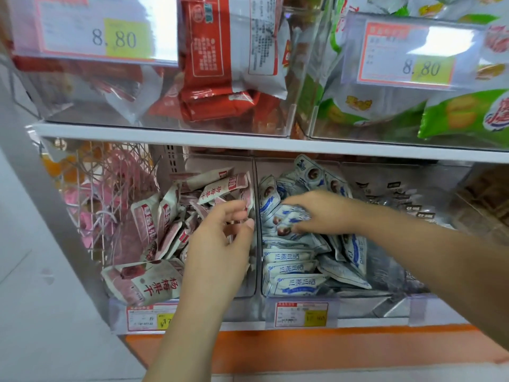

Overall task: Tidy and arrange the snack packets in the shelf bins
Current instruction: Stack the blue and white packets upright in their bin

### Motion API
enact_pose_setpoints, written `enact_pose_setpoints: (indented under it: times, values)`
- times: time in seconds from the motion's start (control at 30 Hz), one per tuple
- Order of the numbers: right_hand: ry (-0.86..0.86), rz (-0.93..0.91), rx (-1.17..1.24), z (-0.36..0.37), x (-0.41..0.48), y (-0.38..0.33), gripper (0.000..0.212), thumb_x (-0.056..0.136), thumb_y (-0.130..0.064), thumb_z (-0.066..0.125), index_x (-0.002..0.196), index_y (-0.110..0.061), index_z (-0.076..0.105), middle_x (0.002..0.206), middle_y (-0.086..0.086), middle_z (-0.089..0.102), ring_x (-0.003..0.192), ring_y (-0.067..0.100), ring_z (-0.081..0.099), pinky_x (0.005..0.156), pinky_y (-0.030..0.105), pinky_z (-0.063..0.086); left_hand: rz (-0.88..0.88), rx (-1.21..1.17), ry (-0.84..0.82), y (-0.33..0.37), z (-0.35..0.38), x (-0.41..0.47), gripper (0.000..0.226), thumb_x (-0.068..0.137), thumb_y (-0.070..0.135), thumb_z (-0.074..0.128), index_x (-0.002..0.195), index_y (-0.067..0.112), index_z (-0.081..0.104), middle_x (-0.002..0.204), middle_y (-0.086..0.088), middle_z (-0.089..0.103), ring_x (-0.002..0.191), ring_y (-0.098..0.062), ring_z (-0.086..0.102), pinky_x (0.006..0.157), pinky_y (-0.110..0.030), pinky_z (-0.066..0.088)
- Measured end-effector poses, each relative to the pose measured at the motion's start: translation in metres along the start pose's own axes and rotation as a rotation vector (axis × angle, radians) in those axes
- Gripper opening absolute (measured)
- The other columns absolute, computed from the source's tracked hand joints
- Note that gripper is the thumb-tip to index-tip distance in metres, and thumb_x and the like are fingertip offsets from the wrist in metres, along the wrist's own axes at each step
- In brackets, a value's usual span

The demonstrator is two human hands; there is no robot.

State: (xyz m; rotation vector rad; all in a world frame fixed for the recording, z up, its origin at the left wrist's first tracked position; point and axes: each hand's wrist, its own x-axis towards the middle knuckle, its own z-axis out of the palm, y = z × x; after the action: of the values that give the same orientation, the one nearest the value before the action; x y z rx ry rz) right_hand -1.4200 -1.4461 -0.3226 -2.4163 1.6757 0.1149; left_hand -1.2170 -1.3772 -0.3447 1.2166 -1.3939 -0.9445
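Reaching up from the bottom edge, the left hand (220, 238) hovers over the maroon packets (154, 216) heaped in the left bin (241, 288) on the lower shelf. Its fingers are loosely bent and its thumb points at the clear divider (256, 205). I cannot tell whether it pinches a packet or only touches the pile. One maroon packet lies at the front of that bin, sticking out over the edge.

Coming in from the right edge, the right hand (322, 213) is in the middle bin (388, 274). Its fingers curl down around one blue-and-white packet (289, 220) on top of the heap. More blue-and-white packets (292, 271) fill this bin. Some stand stacked on edge at the front; others lie loose behind.

At centre right, a third bin holds dark packets (399, 194), which are blurred. Two small price tags (301, 314) hang below the bins, above an orange base (303, 351).

At the left of the frame, a wire basket (110, 188) holds pink items.

Across the top, above the white shelf board (248, 144), clear bins hold red packets (217, 78) and green packets (454, 117). Each has a large tag (96, 31) reading 8.80.
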Motion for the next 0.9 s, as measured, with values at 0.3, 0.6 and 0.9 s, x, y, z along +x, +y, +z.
enact_pose_setpoints:
  times: [0.3, 0.6, 0.9]
  values:
    - [-0.190, 0.057, 0.080, 0.022, 0.053, 0.010, 0.035, 0.084, -0.039, 0.068, 0.101, -0.009, 0.062, 0.095, 0.011, 0.066, 0.088, 0.028, 0.062, 0.074, 0.034, 0.047, -0.006, -0.008, 0.013, -0.005, 0.000, 0.004, 0.021, 0.089, 0.020, 0.061, 0.092, 0.040, 0.059, 0.091, 0.016, 0.065, 0.071, 0.001, 0.058, 0.056, -0.007, 0.039]
    - [-0.343, 0.079, 0.221, 0.035, 0.038, -0.005, 0.078, 0.088, -0.068, 0.024, 0.145, -0.015, 0.033, 0.152, 0.004, 0.033, 0.137, 0.019, 0.034, 0.114, 0.035, 0.024, -0.027, -0.002, 0.005, -0.007, 0.003, 0.009, 0.020, 0.089, 0.020, 0.061, 0.096, 0.039, 0.059, 0.093, 0.015, 0.064, 0.070, 0.005, 0.058, 0.058, -0.005, 0.040]
    - [0.165, 0.243, 0.364, -0.008, 0.020, -0.007, 0.039, 0.093, -0.040, 0.054, 0.117, -0.010, 0.054, 0.102, 0.014, 0.066, 0.090, 0.025, 0.064, 0.069, 0.029, 0.047, -0.026, 0.001, 0.012, -0.006, 0.005, 0.008, 0.020, 0.090, 0.018, 0.060, 0.094, 0.037, 0.059, 0.092, 0.014, 0.065, 0.070, 0.003, 0.059, 0.063, -0.011, 0.046]
